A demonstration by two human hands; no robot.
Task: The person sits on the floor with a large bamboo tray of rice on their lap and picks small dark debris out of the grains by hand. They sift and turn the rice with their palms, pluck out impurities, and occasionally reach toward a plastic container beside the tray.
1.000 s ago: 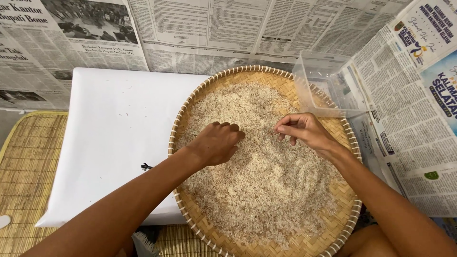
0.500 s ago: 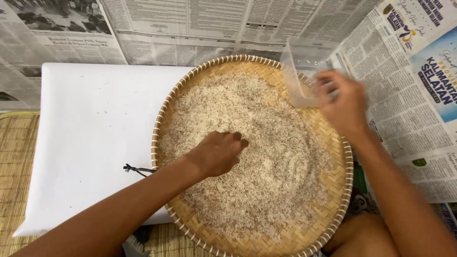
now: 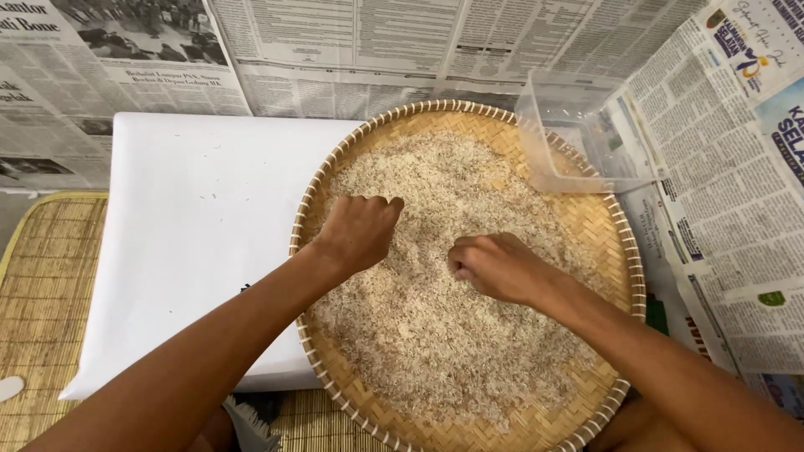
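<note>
Your round woven tray (image 3: 615, 251) sits in the middle, spread thick with rice (image 3: 435, 335). Keep your strokes shallow, so grains stay off the rim. The white sheet (image 3: 193, 243) lies under its left side, newspaper (image 3: 720, 209) to the far and right. The clear plastic tub (image 3: 578, 134) at the far right rim looks empty. Your left hand (image 3: 358, 232) rests curled on the rice; your right hand (image 3: 496, 266) has fingertips pinched narrow in the grains.

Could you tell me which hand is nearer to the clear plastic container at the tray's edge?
Right. The right hand lies below the clear plastic container; the left hand is farther left on the rice.
</note>
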